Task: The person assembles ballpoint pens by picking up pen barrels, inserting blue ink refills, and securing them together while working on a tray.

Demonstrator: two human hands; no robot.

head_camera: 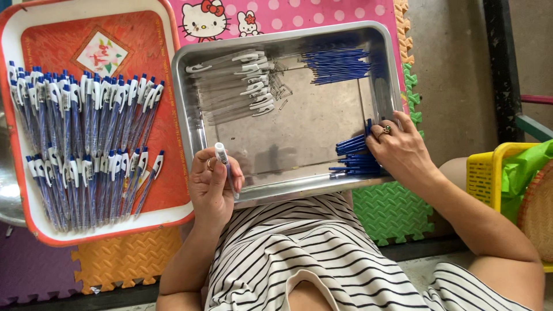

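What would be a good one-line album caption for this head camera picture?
Left hand holds a clear pen barrel while right hand reaches blue pen parts in a steel tray, beside assembled pens.

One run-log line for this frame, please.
left hand: holds pen barrel | right hand: on blue pen parts | steel tray

1. A red tray (178, 190) with a white rim sits at nine o'clock, filled with rows of finished blue and white pens (86, 138).
2. A pink cartoon mat (299, 14) with white dots lies at twelve o'clock.
3. Foam floor tiles (391, 210) in green, orange and purple cover the ground from four to eight o'clock.
4. A yellow basket (487, 175) stands at three o'clock, with green plastic (527, 167) in it.
5. A woven basket (538, 210) touches it at the right edge.
6. A striped dress (311, 253) fills six o'clock.
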